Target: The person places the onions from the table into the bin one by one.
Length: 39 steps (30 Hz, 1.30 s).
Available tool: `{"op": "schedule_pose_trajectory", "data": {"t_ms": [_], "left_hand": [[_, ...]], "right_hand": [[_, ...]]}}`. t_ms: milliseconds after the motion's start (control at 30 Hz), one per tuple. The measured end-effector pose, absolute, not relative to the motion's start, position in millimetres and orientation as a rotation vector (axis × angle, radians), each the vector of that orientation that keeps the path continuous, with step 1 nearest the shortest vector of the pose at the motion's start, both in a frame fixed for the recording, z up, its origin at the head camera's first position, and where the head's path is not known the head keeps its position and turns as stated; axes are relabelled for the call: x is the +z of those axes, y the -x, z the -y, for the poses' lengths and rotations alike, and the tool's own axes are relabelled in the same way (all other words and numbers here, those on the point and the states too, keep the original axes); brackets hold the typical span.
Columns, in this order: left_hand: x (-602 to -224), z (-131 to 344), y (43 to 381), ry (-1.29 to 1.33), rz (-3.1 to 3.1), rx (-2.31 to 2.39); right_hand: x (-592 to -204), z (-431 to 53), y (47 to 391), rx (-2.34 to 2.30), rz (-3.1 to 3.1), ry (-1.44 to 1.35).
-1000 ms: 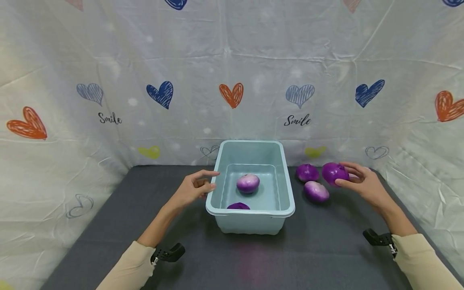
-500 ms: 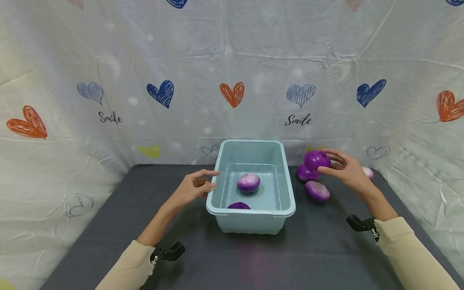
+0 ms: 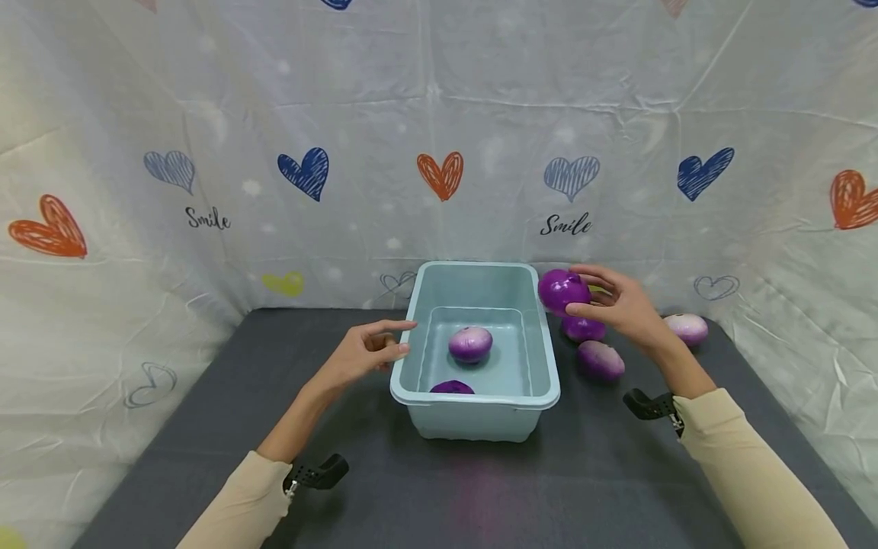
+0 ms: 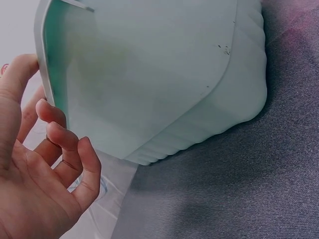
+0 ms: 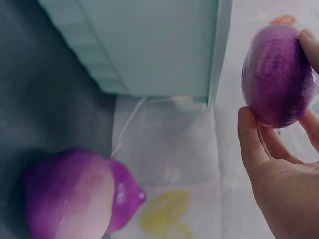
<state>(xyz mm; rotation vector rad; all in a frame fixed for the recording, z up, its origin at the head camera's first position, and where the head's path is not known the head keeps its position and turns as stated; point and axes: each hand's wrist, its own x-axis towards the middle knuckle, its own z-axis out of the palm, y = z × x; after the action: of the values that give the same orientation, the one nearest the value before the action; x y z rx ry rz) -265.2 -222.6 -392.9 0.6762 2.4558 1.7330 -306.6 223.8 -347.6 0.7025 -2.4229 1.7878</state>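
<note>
My right hand (image 3: 613,305) holds a shiny purple onion (image 3: 564,291) between thumb and fingers, raised beside the right rim of a pale blue plastic tub (image 3: 473,423). In the right wrist view the held onion (image 5: 279,77) shows clear of the table. My left hand (image 3: 366,352) pinches the tub's left rim with thumb and index finger, while the other fingers curl loosely outside its wall, as the left wrist view shows. Inside the tub lie a paler onion (image 3: 470,345) and a dark purple onion (image 3: 451,387), the latter partly hidden by the front rim.
Right of the tub, a purple onion (image 3: 583,329) and a pale-topped onion (image 3: 600,361) lie close together on the dark table (image 3: 384,488). Another pale onion (image 3: 686,329) sits farther right. A white curtain (image 3: 439,91) printed with hearts hangs behind.
My right hand has carried the purple onion up and leftward, from the right side of the table to the tub's right rim, uncovering the far-right onion. My left hand stays at the left rim.
</note>
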Motion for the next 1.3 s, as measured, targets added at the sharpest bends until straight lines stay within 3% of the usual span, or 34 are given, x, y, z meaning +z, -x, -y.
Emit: {"op": "schedule_pose_trajectory", "data": {"t_ms": [733,1300], "left_hand": [[-392,221,264,-0.651,-2.472,1.734],[-393,221,263,-0.625,-2.467,1.738]], "right_hand": [[-332,-165,313,1.906,2.344,-1.021],[-345,-199,309,1.976,2.310,-0.954]]}}
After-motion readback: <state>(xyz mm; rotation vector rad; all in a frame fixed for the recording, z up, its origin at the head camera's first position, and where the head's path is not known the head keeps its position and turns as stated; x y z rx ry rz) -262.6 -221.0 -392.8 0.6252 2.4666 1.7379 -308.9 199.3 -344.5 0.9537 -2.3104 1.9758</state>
